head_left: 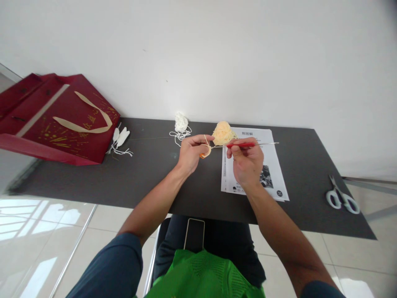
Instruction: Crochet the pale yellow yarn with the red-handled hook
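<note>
Evidently crocheting: right hand [246, 163] fingers pinched shut round the red crochet hook [245, 145], left hand [192, 151] fingers closed on the yarn loop [206, 151]. Yarn ball [223, 133] just beyond both fingers on the table [149, 174]. Risked dropping the loop off the hook through slack tension.

red bag [58, 118] cropped left, sheet [273, 165] print unreadable

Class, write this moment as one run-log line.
left hand: pinches small yarn piece | right hand: holds red crochet hook | yarn ball behind
</note>
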The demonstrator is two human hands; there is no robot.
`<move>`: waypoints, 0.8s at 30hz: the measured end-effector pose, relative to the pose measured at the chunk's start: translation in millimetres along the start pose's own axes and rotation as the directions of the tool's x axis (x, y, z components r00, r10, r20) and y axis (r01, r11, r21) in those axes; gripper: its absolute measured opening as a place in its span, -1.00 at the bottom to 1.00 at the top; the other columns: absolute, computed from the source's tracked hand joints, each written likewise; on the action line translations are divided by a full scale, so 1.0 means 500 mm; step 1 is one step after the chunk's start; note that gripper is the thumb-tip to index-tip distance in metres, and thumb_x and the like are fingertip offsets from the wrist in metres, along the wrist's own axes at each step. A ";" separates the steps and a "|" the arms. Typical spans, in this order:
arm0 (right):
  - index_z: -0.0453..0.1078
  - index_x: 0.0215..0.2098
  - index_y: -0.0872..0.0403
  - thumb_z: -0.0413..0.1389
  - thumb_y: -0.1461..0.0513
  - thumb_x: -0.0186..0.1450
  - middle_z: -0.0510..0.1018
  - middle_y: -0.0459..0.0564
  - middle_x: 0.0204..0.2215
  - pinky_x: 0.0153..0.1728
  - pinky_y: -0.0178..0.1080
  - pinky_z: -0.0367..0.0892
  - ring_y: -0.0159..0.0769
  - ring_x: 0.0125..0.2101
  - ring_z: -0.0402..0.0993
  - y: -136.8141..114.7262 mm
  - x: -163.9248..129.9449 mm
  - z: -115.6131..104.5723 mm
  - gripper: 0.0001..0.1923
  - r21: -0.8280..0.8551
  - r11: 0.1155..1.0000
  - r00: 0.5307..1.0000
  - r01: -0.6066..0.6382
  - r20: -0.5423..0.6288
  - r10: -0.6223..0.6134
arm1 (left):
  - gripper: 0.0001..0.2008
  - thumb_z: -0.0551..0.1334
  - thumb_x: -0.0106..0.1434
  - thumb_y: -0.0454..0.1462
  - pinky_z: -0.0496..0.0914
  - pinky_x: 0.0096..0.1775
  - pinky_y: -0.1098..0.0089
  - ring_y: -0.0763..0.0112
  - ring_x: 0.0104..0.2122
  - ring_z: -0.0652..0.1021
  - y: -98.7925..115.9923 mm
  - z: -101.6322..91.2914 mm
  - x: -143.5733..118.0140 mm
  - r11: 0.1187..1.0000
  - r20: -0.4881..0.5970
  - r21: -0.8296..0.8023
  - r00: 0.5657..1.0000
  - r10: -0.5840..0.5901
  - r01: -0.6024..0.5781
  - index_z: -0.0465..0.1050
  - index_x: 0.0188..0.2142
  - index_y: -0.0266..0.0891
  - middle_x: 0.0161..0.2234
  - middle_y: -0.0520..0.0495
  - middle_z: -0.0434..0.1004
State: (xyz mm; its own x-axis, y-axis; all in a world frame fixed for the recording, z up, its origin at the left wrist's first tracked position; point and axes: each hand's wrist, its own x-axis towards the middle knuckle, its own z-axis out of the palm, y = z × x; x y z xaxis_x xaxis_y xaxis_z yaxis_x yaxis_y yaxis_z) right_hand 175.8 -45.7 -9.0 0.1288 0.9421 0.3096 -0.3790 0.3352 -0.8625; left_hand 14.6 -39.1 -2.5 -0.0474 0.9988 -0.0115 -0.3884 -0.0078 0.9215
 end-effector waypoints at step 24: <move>0.52 -0.26 -0.02 0.40 0.17 0.20 0.69 -0.19 -0.34 -0.26 -0.42 0.65 -0.51 -0.41 0.64 0.021 -0.015 0.031 -0.81 0.213 0.936 0.952 -0.280 -0.065 0.300 | -0.75 0.42 0.04 -0.33 0.40 -0.33 0.43 0.52 -0.43 0.48 -0.014 0.009 -0.007 0.975 -0.069 0.149 0.982 0.177 -0.165 0.68 -0.22 -0.17 -0.34 0.01 0.59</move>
State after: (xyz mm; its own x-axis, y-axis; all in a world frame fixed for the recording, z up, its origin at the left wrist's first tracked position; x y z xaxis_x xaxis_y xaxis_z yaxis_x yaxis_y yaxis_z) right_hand 156.4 -49.3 -14.2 0.0689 0.9976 0.0097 -0.5861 0.0484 -0.8088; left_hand 21.6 -42.4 -7.0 -0.1787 0.9759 0.1249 -0.2341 -0.1655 0.9580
